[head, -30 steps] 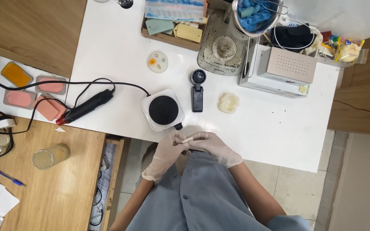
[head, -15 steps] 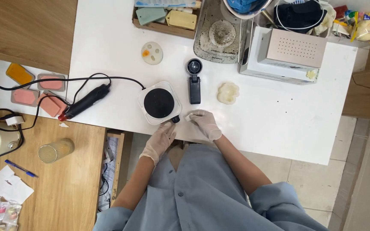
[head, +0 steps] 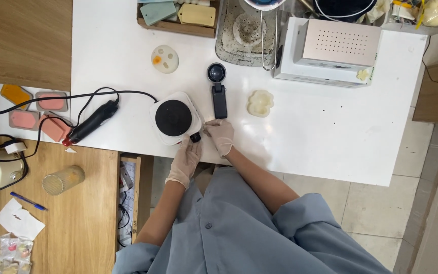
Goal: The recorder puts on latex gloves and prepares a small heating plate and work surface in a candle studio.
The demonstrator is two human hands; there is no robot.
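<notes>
Both hands are gloved and reach forward from the body onto the near edge of the white table [head: 330, 132], the forearms bare below rolled blue sleeves. The left hand [head: 185, 161] lies at the front edge of the hotplate [head: 175, 117], fingers curled loosely upward, with its fingertips at the black knob [head: 195, 137] on the hotplate's near right corner; whether it grips the knob or only touches it cannot be told from this height. The right hand [head: 220, 135] sits just beside the left, bent at the wrist, its fingers half closed and pointing toward the same knob. Something small and pale may be pinched in its fingertips, but it is too small to be sure. The two hands nearly meet at the knob.

The hotplate is a white square unit with a round black plate, standing near the table's front edge. Just right of it lies a black handheld device [head: 218, 91] with a round lens-like head. Farther right rests a pale dental cast [head: 260, 103]. A petri dish [head: 165, 59] sits behind the hotplate. To the left lies a black corded tool [head: 92, 122], near pink blocks [head: 51, 115]. A white box [head: 338, 50] stands at the far right.
</notes>
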